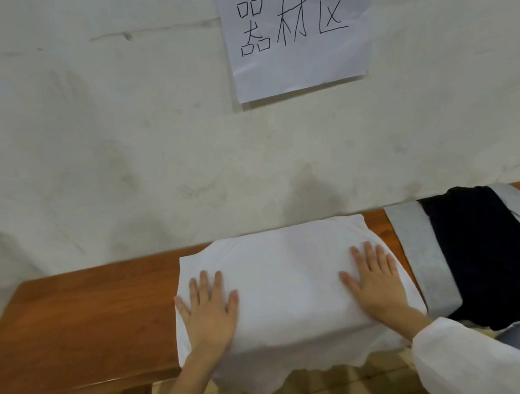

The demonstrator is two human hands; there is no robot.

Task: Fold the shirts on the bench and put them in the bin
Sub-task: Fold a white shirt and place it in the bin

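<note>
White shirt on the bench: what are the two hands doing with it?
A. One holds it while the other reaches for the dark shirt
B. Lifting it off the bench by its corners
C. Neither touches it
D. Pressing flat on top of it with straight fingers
D: the left hand and the right hand lie palm-down with straight, spread fingers on the white shirt, which rests on the bench.
</note>
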